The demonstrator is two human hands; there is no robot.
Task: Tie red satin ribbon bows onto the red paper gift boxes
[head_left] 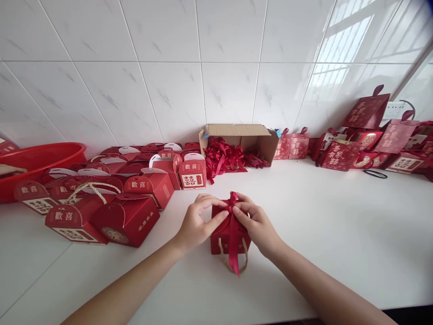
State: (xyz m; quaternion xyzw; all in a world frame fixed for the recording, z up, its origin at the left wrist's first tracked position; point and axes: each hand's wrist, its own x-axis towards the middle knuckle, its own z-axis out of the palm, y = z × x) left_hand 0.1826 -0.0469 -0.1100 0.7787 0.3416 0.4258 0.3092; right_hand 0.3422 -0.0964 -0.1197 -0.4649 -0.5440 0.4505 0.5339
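Note:
A red gift box point(219, 243) stands on the white table before me, its twisted cord handle point(223, 262) hanging down the near side. Across its top lies a red satin ribbon point(233, 243), knotted at the middle, with one tail falling over the front. My left hand point(199, 220) pinches the ribbon at the left of the knot between thumb and forefinger. From the right, my right hand point(259, 225) pinches it close to the knot, thumb on top. The fingertips of both hands nearly meet there and partly cover the knot.
Behind the box, an open cardboard box point(237, 130) holds a heap of red ribbons point(221, 155). Many red gift boxes point(130, 219) crowd the left, beside a red basin point(43, 155). More boxes with ribbon loops point(340, 155) are stacked at right, near a black ring point(375, 174). A tiled wall rises behind.

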